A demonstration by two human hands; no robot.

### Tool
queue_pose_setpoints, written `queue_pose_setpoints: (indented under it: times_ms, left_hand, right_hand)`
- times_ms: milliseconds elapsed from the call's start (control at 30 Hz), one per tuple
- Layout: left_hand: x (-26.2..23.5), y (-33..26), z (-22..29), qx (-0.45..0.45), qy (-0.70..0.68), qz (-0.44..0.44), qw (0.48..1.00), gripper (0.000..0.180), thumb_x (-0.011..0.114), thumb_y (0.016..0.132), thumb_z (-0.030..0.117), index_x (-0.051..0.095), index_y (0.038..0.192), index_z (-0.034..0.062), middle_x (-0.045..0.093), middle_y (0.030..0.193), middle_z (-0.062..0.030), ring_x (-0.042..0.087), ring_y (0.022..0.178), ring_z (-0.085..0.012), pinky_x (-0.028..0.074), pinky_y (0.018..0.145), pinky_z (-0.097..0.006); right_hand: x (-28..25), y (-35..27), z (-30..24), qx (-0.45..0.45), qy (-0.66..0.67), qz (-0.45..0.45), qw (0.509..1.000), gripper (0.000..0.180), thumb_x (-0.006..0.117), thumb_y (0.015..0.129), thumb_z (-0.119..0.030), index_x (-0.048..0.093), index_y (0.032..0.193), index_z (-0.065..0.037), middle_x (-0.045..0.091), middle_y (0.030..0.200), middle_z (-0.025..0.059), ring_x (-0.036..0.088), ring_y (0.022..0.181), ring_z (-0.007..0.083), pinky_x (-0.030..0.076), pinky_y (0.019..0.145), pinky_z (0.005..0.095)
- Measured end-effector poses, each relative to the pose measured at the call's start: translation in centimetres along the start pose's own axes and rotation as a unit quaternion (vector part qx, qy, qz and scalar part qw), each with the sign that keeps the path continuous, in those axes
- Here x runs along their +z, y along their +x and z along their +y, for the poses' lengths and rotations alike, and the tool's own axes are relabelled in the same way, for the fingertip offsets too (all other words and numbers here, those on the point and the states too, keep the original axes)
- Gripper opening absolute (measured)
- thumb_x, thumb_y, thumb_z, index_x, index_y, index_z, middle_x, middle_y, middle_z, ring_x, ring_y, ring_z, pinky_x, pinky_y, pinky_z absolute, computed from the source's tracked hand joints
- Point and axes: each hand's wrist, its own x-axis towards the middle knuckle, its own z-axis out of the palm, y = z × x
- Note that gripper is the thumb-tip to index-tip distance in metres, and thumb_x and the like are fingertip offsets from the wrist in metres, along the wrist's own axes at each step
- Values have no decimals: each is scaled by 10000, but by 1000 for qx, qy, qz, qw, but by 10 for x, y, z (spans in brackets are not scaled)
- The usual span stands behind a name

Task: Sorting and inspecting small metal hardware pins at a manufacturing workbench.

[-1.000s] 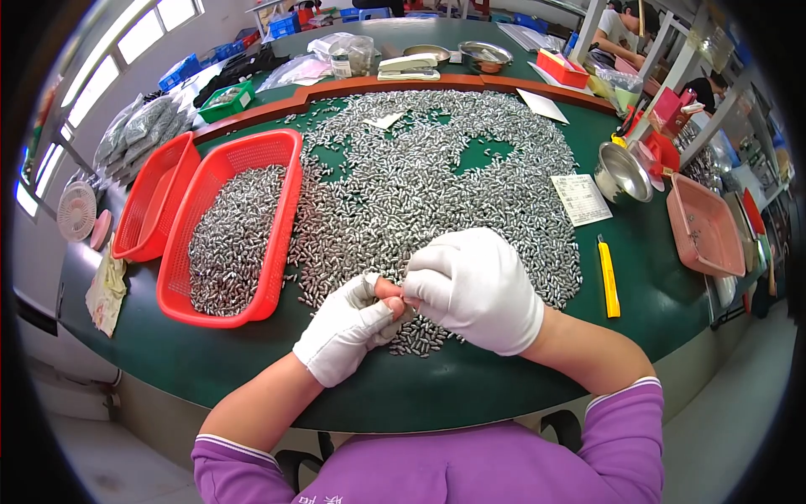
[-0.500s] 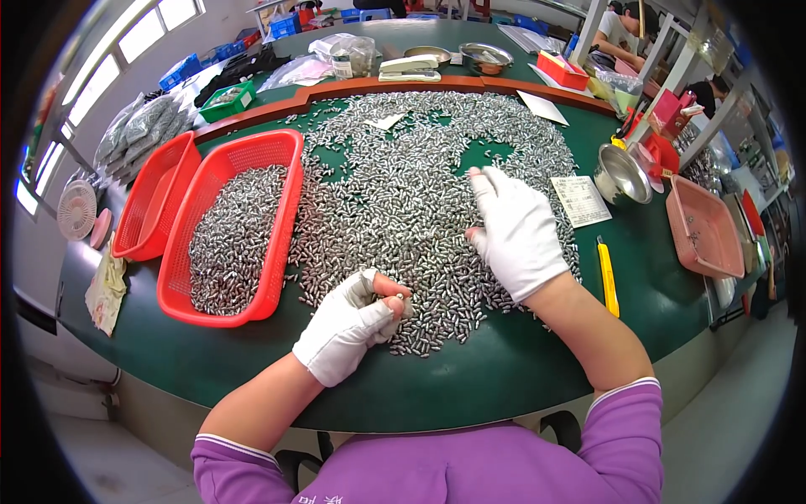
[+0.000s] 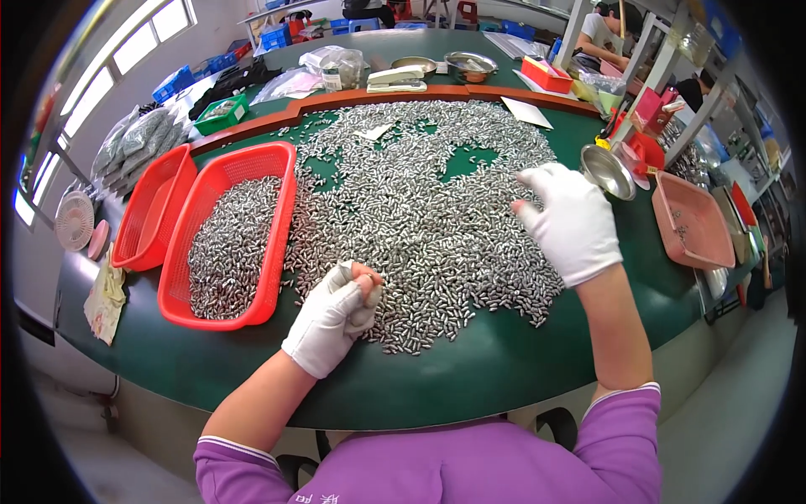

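A wide pile of small silvery metal pieces (image 3: 420, 244), short and bullet-shaped, covers the middle of the green table. At its near left edge, my left hand (image 3: 332, 319) in a white glove with bare fingertips is closed, thumb against index finger. Whatever small thing it pinches is too tiny to make out. My right hand (image 3: 575, 223), gloved likewise, hovers over the pile's right edge with thumb and fingers apart, holding nothing visible. Left of the pile, a red plastic basket (image 3: 284, 202) holds many of the same pieces.
A second red basket (image 3: 151, 210) stands farther left. On the right are a steel bowl (image 3: 609, 172) and a pink tray (image 3: 693, 223) with a few pieces. A brown wooden strip (image 3: 336, 101) borders the pile's far side. Beyond it sits a stapler (image 3: 396, 77). People work in the background.
My right hand has moved right, off the pile's middle; hand and forearm now cover the paper slip and yellow cutter seen before. My left hand stays pinched. The whole view has shifted slightly.
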Motion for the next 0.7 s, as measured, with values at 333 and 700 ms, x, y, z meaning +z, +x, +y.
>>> queue_pose_setpoints:
  times_ms: [333, 700]
  left_hand:
    - [-14, -14, 85, 407, 469, 265, 738, 46, 546, 985, 29, 589, 995, 43, 579, 897, 11, 510, 804, -62, 447, 737, -216]
    - [-29, -39, 73, 466, 664, 341, 475, 219, 673, 781, -88, 536, 914, 19, 572, 1069, -112, 570, 1005, -282, 479, 838, -378]
  right_hand:
    - [-10, -98, 71, 286, -49, -208, 934, 481, 701, 825, -455, 630, 1140, -99, 653, 1033, 141, 647, 974, 334, 522, 843, 449]
    - [6, -115, 80, 320, -14, -63, 945, 369, 662, 862, -248, 628, 1194, -88, 639, 996, 163, 658, 906, 363, 543, 791, 442]
